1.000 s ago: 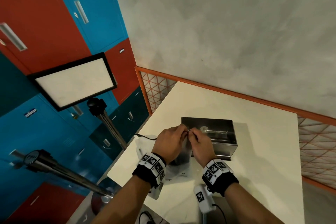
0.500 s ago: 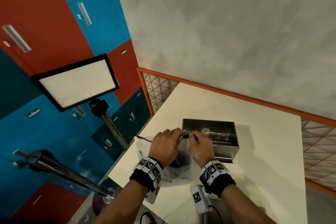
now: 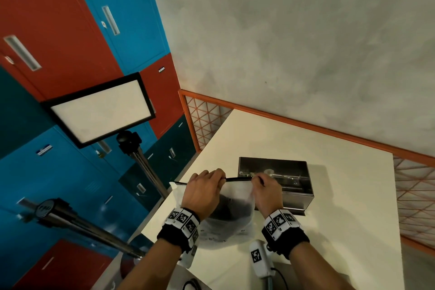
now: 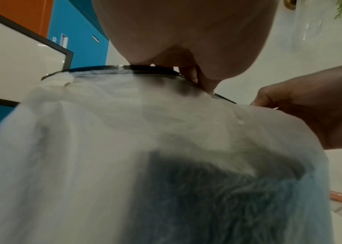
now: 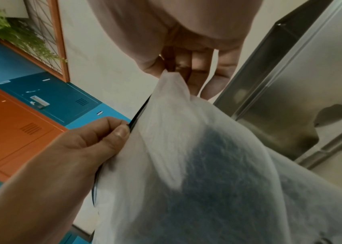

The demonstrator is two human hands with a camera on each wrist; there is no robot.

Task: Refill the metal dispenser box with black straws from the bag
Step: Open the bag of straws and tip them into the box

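A frosted white bag [image 3: 235, 198] [image 4: 107, 148] [image 5: 218, 173] with a black zip strip [image 3: 237, 179] along its top stands on the table in front of me. A dark mass of black straws [image 3: 231, 209] [image 4: 218, 198] [image 5: 214, 156] shows through its lower part. My left hand [image 3: 204, 189] [image 5: 95, 142] pinches the strip left of its middle. My right hand [image 3: 264, 189] [image 4: 303, 105] pinches the bag's top right corner. Just behind the bag sits the metal dispenser box [image 3: 275, 178] [image 5: 303, 92], its top open toward me.
The cream table [image 3: 348, 219] runs right and back to an orange mesh fence [image 3: 414, 190]. Off its left edge stand a light panel [image 3: 101, 110] on a tripod and coloured lockers [image 3: 58, 30]. A white tagged device [image 3: 257, 258] sits near the front edge.
My hands have drawn apart along the bag's top, so a longer stretch of black strip shows between them. The bag has risen slightly.
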